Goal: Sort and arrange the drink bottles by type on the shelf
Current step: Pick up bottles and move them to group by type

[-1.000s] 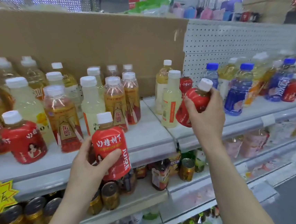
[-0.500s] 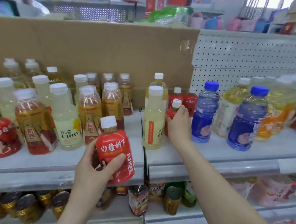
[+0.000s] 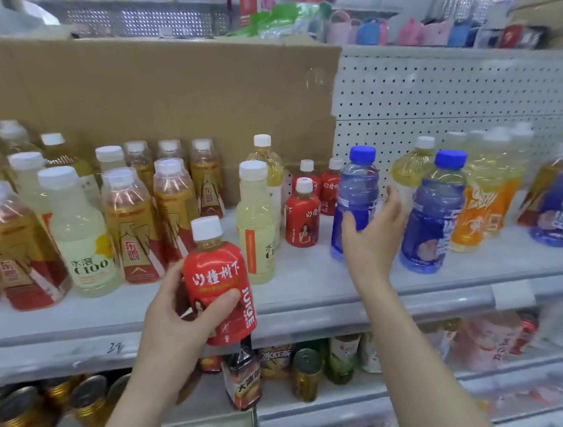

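1. The small red bottle (image 3: 303, 218) my right hand carried now stands on the shelf (image 3: 314, 286) at mid-depth. It is just in front of two matching red bottles (image 3: 331, 182) near the back edge, so that one is sorted.
2. My left hand (image 3: 176, 313) still grips another red juice bottle (image 3: 219, 281), upright before the shelf's front edge. I judge it belongs with that red group.
3. My right hand (image 3: 371, 235) has shifted rightward and wraps the blue-capped bottle (image 3: 357, 189) just beside the reds, thumb in front, fingers behind. It still stands on the shelf.
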Available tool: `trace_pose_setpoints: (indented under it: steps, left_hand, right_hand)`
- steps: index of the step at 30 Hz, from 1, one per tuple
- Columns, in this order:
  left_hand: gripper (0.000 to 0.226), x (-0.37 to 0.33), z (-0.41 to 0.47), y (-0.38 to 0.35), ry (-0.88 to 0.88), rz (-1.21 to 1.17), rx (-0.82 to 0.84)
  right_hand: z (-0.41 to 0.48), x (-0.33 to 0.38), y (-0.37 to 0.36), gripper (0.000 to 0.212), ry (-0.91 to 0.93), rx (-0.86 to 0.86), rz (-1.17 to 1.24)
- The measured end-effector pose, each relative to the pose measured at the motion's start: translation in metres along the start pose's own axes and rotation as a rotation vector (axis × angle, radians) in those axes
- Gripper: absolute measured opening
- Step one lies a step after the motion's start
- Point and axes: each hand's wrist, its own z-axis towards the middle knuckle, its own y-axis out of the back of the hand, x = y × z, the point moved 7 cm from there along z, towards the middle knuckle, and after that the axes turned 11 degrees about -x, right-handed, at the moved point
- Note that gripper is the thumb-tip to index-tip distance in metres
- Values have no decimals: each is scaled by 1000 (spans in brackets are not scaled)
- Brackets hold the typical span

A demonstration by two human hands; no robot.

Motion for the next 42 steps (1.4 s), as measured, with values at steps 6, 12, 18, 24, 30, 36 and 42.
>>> trace_pose_setpoints:
  steps: [6, 12, 18, 24, 30, 36, 42]
  left_hand:
    - [73, -2, -8, -52, -15, 68, 153]
    - [68, 7, 4, -128, -74, 161, 266]
    - [83, 35, 46, -198, -93, 288, 225]
    - [90, 45, 76, -228, -187, 446, 82]
    - [81, 35, 59, -225, -248, 496, 39]
    - [50, 4, 25, -217, -476, 360, 123]
    - [81, -3, 16, -257, -370, 223, 338]
  right_hand:
    - [18, -27, -22, 76, -136, 395, 102]
    - [24, -39, 1, 85, -44, 371, 13]
    - [27, -45, 21, 86, 26, 345, 14]
    - [29, -52, 21, 88, 32, 384, 1]
    - [26, -54, 22, 81, 21, 377, 1]
    - [31, -50, 74, 39, 72, 42, 13]
    - [80, -82, 76, 74, -98, 196, -48]
